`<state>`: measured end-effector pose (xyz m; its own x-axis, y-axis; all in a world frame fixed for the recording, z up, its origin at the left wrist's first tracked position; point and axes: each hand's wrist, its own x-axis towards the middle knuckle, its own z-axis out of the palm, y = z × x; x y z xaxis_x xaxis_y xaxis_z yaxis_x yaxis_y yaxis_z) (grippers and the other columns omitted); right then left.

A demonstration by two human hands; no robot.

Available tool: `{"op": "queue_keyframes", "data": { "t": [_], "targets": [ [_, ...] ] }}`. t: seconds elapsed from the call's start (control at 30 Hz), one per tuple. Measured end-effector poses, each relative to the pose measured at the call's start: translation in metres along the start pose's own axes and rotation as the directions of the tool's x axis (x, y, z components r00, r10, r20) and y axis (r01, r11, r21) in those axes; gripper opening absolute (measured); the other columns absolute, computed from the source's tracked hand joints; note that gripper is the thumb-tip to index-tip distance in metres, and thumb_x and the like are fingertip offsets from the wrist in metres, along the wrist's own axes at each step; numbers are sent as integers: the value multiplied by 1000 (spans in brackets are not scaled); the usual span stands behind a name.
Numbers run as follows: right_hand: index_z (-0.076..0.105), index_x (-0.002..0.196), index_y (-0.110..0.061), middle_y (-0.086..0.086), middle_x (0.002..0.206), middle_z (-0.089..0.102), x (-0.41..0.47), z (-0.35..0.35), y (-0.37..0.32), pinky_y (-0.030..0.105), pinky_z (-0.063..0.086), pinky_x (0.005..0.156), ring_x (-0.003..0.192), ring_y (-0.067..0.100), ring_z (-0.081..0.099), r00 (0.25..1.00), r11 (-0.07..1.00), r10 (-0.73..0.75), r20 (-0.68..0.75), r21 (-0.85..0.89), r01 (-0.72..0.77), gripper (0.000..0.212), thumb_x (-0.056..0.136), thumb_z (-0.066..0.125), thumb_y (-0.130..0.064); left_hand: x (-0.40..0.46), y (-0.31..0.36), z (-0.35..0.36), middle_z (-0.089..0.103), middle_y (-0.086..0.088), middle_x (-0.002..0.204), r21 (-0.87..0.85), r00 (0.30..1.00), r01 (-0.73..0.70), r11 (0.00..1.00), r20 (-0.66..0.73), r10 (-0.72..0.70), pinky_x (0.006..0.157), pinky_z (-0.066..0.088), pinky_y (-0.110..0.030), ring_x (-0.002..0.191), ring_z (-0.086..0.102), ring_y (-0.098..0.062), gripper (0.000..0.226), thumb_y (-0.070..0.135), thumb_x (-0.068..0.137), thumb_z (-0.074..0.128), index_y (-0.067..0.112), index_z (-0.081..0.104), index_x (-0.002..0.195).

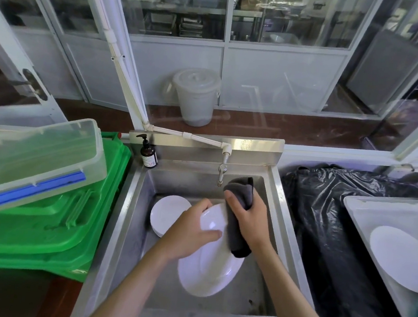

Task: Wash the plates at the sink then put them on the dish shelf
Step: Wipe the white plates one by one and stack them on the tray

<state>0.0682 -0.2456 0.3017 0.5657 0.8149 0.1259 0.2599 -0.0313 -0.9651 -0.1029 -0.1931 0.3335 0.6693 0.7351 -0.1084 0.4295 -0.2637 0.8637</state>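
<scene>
Over the steel sink (283,215) I hold a large white oval plate (208,267), tilted on edge. My left hand (189,230) grips its upper left rim, thumb across the face. My right hand (247,217) clutches a dark grey cloth (237,231) pressed against the plate's upper right part. A stack of white round plates (166,212) lies in the sink's back left, partly hidden behind my left hand. The tap (222,171) hangs above the cloth, and no water is visible running from it.
A brown pump soap bottle (149,153) stands on the sink's back left corner. Green bins (46,220) with a clear lidded box (36,158) sit to the left. On the right lies a black bag (336,220) and a white tray (364,222) holding a white plate (401,258).
</scene>
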Motion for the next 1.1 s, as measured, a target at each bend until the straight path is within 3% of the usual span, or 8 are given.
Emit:
{"op": "queue_keyframes", "data": {
  "t": [0.23, 0.4, 0.5, 0.67, 0.77, 0.93, 1.03, 1.1],
  "targets": [
    [66, 118, -24, -6, 110, 73, 11, 0, 34, 25, 49, 89, 107, 8, 67, 929, 923, 341, -146, 240, -301, 27, 99, 66, -43, 6, 2, -11, 60, -1, 82, -344, 965, 24, 939, -236, -111, 69, 41, -33, 74, 53, -15, 40, 26, 72, 83, 9, 54, 94],
    [61, 129, -23, -4, 116, 70, 1, 9, 44, 33, 47, 92, 111, 15, 66, 867, 880, 456, -202, 250, -404, 40, 99, 62, -49, 14, 4, -6, 39, -3, 73, -522, 882, 63, 851, -370, -293, 63, 27, -33, 69, 34, -15, 39, 37, 93, 74, 13, 46, 80],
    [57, 134, -23, -2, 122, 69, -10, 15, 46, 42, 48, 102, 114, 19, 64, 852, 874, 477, -216, 215, -435, 46, 100, 59, -53, 20, -1, -1, 50, -5, 75, -591, 810, 103, 800, -417, -412, 67, 36, -35, 72, 45, -19, 40, 45, 89, 69, 10, 50, 81],
    [55, 115, -29, -9, 102, 69, -34, 28, 25, 35, 49, 77, 96, 13, 67, 890, 906, 420, -178, 135, -401, 24, 102, 58, -49, 34, -7, 8, 72, 1, 98, -796, 670, 138, 589, -363, -648, 95, 57, -48, 100, 68, -28, 17, 42, 100, 62, 27, 65, 92],
    [55, 114, -33, -11, 96, 72, -45, 46, 12, 32, 47, 73, 91, 15, 69, 941, 949, 312, -131, 7, -314, 15, 103, 57, -43, 36, 6, 19, 70, 1, 91, -830, 680, 103, 549, -344, -647, 91, 54, -42, 93, 67, -26, 22, 32, 105, 57, 22, 65, 88],
    [53, 140, -32, -18, 124, 67, -34, 60, -12, 23, 47, 96, 114, 1, 61, 998, 978, 48, 35, -204, -40, 39, 103, 59, -41, 28, 7, 34, 80, -8, 95, -884, 732, 172, 436, -182, -657, 82, 59, -36, 92, 76, -26, 32, 36, 104, 57, 11, 76, 104],
    [55, 124, -33, -10, 105, 71, -14, 56, -18, 31, 51, 84, 97, 9, 66, 997, 981, 79, 11, -179, -76, 24, 103, 58, -45, 24, 8, 35, 80, -7, 101, -867, 788, 172, 468, -163, -593, 73, 60, -29, 91, 77, -18, 30, 35, 105, 58, 13, 77, 106],
    [57, 116, -29, -8, 95, 72, 0, 49, -16, 36, 51, 77, 90, 15, 68, 986, 979, 162, -48, -114, -166, 22, 103, 57, -46, 18, 8, 35, 79, -11, 107, -836, 808, 186, 517, -169, -564, 84, 60, -36, 99, 75, -24, 28, 37, 104, 59, 15, 77, 104]
  ]
}}
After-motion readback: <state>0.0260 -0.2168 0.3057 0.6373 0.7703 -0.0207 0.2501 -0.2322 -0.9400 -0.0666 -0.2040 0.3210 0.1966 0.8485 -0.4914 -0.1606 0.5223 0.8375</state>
